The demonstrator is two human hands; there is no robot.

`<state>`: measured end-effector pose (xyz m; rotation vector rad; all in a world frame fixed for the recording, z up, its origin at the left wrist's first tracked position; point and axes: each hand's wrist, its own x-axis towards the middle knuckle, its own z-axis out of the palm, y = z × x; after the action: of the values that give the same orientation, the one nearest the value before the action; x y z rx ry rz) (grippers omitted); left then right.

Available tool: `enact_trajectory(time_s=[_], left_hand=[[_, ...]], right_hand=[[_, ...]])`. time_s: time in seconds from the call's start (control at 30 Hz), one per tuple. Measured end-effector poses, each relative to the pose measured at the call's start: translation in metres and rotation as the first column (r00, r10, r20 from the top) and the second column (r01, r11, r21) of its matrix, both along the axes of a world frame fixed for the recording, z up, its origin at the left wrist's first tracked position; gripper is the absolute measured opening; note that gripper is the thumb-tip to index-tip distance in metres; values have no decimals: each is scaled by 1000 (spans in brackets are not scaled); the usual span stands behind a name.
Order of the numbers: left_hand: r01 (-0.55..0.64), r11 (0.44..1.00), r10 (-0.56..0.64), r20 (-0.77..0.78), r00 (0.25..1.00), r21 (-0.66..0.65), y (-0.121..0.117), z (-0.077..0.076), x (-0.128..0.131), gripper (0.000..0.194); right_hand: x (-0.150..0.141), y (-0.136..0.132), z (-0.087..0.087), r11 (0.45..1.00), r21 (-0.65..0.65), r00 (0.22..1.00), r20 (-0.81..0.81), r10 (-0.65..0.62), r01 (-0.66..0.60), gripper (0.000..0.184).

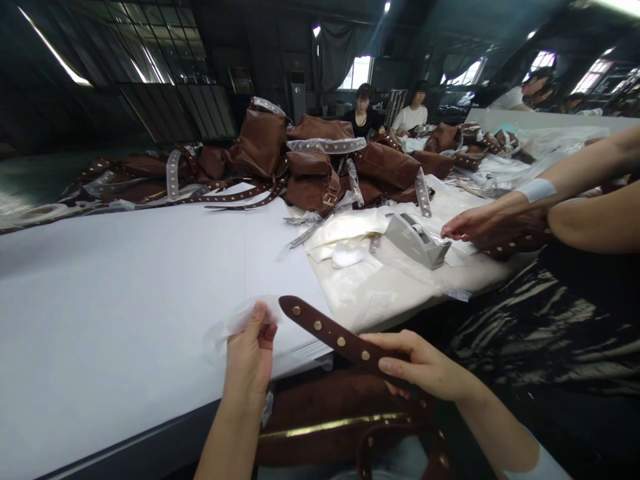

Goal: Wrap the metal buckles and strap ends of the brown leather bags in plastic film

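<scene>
"What's that worn on the arm, down at four o'clock?"

"A pale patch (537, 463) on the right forearm (493, 427): whitish, a bit bluish, smooth, straight-edged. Can't tell from here if it wraps right round."

"And the right hand (425, 363)?"

"Bare, slim-fingered, tapering to a narrow wrist."

"Over at seven o'clock?"

"Left hand (253, 350), bare too, and the left forearm (233, 427) is bare as far as I can see."

This looks like a workshop or small factory for bags: many similar brown bags (313, 190) with studded straps (235, 195) lie heaped along a broad tabletop (125, 287), near a tape dispenser (417, 240) and clear plastic (555, 150). Several people (363, 123) occupy the dim, windowed hall (270, 63).
</scene>
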<state>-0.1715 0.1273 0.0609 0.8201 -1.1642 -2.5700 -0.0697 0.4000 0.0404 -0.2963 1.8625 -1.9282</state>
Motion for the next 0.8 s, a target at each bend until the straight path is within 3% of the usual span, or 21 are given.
enact_trajectory(time_s=[0.13, 0.27, 0.33, 0.5, 0.57, 0.63, 0.73, 0.8], left_hand=[[40, 998, -41, -42, 998, -44, -2, -3, 3, 12], [179, 962, -195, -64, 979, -205, -4, -7, 9, 50], [275, 915, -302, -49, 952, -294, -4, -8, 14, 58], [512, 754, -579, -50, 814, -411, 8, -7, 34, 51], [569, 665, -649, 2, 760, -484, 19, -1, 41, 50], [614, 527, -724, 68, 686, -587, 35, 8, 48, 46], [711, 224, -892, 154, 425, -667, 69, 23, 55, 39], [732, 37, -953, 196, 230, -681, 96, 26, 60, 37]], right_hand=[[-1, -2, 4, 999, 41, 1000, -3, 19, -18, 56], [-5, -4, 6, 998, 38, 999, -11, 52, -51, 56], [-7, -3, 7, 997, 10, 997, -10, 78, -78, 56], [-5, 8, 15, 994, -8, 994, 33, 107, -106, 43], [1, 13, 20, 997, 18, 997, 23, 72, -72, 40], [13, 12, 22, 999, 32, 999, -39, 0, 1, 37], [38, 2, 8, 972, -14, 962, -147, -232, 233, 36], [56, -7, -14, 885, -92, 874, -139, -465, 456, 40]])
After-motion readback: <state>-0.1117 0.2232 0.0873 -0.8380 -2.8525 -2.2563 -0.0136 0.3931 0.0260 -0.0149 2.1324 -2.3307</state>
